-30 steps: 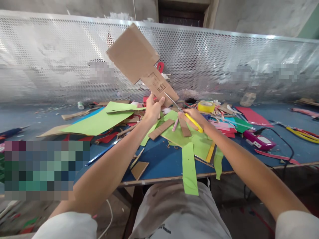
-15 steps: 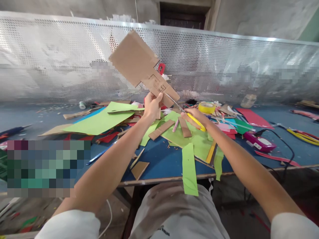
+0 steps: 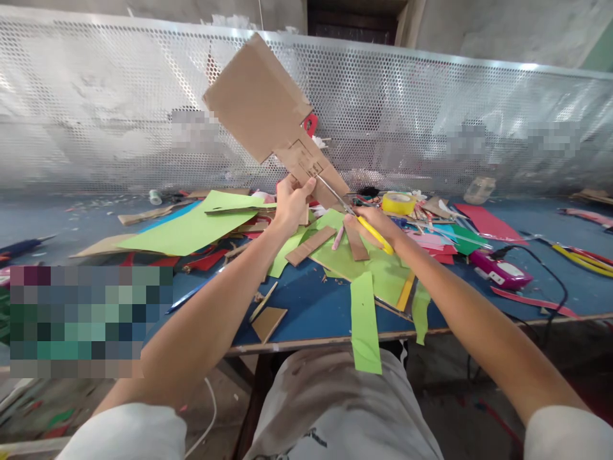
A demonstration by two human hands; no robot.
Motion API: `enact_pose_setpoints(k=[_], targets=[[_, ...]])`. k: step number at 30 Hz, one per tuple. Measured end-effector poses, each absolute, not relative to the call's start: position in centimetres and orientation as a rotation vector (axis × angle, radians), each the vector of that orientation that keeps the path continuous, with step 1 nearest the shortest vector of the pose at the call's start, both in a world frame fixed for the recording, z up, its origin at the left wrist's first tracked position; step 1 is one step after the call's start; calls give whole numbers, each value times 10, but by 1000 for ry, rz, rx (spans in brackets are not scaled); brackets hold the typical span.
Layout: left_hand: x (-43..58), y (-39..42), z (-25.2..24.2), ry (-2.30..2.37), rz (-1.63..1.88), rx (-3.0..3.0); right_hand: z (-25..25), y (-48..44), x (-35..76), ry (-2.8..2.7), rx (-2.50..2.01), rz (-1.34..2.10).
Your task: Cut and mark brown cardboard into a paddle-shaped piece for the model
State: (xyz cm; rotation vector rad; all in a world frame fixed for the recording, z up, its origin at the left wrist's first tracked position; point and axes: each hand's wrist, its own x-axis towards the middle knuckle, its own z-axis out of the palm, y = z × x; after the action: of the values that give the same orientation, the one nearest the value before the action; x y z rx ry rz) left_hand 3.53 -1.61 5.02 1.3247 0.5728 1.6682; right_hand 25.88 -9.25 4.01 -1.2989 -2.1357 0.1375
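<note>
A brown cardboard piece (image 3: 258,99), a wide square with a narrower strip at its lower right, is held up over the table. My left hand (image 3: 293,203) pinches the strip's lower edge, thumb on its face beside some printing. Yellow-handled scissors (image 3: 371,231) are in my right hand (image 3: 376,223), closed around the handles. Their metal blades point up and left and lie against the strip close to my left thumb. Below the hands are green paper (image 3: 378,275) and small cardboard strips (image 3: 311,246).
On the blue table (image 3: 306,306) lie a green sheet (image 3: 191,227) at left, yellow tape (image 3: 398,203), red paper (image 3: 491,222), a purple device (image 3: 500,268) with a cable and pliers (image 3: 584,255) at right. A perforated metal panel (image 3: 407,121) stands behind.
The cardboard's square end has risen slightly and looks a little larger. The scissor blades now reach nearer the printing and my left thumb. Both hands keep their hold.
</note>
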Motion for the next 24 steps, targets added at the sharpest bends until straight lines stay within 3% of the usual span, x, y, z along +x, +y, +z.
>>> enact_pose_setpoints(k=[24], targets=[[43,-30,54,575,1635,1325,46,-99,254,-2120,-1397,42]])
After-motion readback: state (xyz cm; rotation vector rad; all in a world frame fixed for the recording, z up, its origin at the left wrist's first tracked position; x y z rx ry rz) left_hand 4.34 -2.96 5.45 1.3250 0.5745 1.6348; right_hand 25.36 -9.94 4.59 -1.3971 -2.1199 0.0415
